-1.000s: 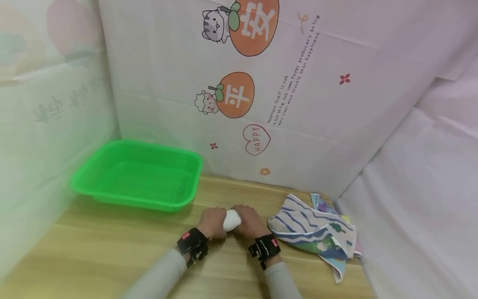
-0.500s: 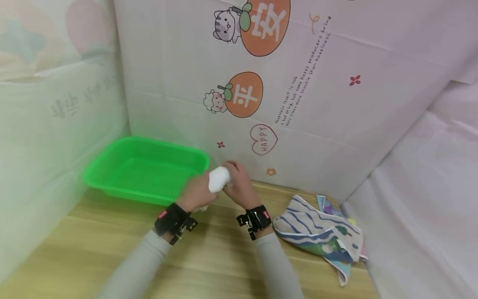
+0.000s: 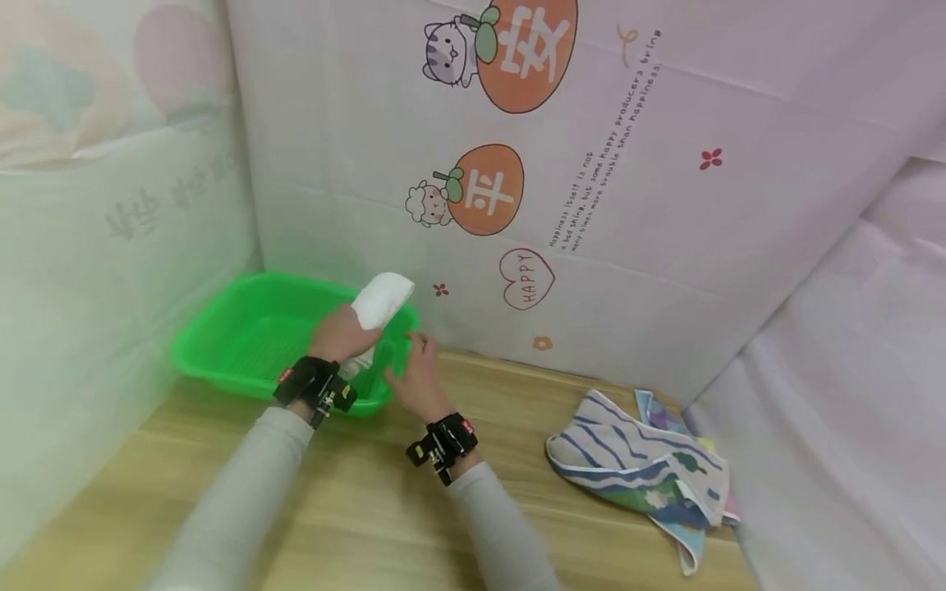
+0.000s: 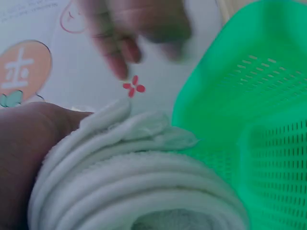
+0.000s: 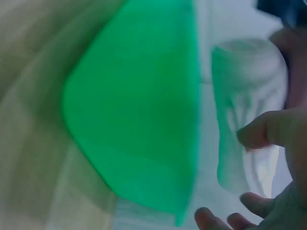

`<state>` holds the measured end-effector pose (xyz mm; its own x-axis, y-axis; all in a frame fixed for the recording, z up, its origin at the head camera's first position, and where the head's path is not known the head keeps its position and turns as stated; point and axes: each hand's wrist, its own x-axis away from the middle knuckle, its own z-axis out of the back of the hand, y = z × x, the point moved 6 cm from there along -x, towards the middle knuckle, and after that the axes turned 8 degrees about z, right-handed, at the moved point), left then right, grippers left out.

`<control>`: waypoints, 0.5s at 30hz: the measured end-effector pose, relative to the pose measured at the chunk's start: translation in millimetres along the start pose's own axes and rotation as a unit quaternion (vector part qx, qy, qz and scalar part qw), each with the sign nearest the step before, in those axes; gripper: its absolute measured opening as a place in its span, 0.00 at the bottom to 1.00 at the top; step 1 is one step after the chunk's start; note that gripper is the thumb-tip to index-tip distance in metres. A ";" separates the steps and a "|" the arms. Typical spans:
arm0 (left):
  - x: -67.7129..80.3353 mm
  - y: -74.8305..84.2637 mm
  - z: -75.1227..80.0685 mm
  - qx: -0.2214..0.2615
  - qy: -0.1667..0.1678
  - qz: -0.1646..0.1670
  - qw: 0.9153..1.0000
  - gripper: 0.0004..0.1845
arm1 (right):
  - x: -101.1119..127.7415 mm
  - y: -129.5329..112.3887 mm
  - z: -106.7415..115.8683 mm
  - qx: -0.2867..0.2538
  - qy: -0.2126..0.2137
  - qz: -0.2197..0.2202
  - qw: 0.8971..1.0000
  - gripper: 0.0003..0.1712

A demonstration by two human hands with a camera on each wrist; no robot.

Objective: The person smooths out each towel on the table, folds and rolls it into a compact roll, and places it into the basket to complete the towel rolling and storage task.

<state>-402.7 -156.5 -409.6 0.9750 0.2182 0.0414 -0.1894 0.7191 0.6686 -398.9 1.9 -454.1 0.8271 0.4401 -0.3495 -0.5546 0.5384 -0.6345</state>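
My left hand (image 3: 342, 335) grips a rolled white towel (image 3: 383, 300) above the right part of the green plastic basket (image 3: 194, 367). In the left wrist view, the towel (image 4: 144, 191) shows its coiled layers end-on, beside the basket's perforated wall. My right hand (image 3: 421, 382) is by the basket's right end, its fingers spread and holding nothing. In the right wrist view the thumb of this right hand (image 5: 283, 153) overlaps the towel (image 5: 230, 120), which lies beyond it. The left palm's grip is partly hidden behind the roll.
A crumpled pile of striped and coloured towels (image 3: 636, 460) lies on the wooden table (image 3: 473, 386) at the right. Printed white sheets (image 3: 355, 205) rise as walls behind and on both sides. The basket stands in the back left corner.
Both hands have moved left and away from the body, bringing the towel from the table to over the basket. The right hand has let go of it; the left keeps its hold.
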 end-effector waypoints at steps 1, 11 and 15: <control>-2.6 -1.5 -1.6 -0.012 -0.005 0.006 1.000 0.26 | 1.8 1.2 -5.1 0.000 -0.008 -0.004 1.000 0.42; -41.5 -32.6 -48.3 -0.061 -0.089 0.037 0.994 0.27 | 13.1 10.1 -25.4 0.025 -0.036 0.006 0.999 0.33; -49.2 -36.7 -60.0 -0.067 -0.137 0.049 0.987 0.31 | 13.4 9.9 -20.1 0.022 -0.046 0.008 0.999 0.32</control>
<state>-450.7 -154.0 -480.8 0.9429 0.1174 0.3117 -0.2793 0.7885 0.5479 -391.6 -1.3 -478.9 0.8069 0.5127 -0.2934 -0.5733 0.5600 -0.5981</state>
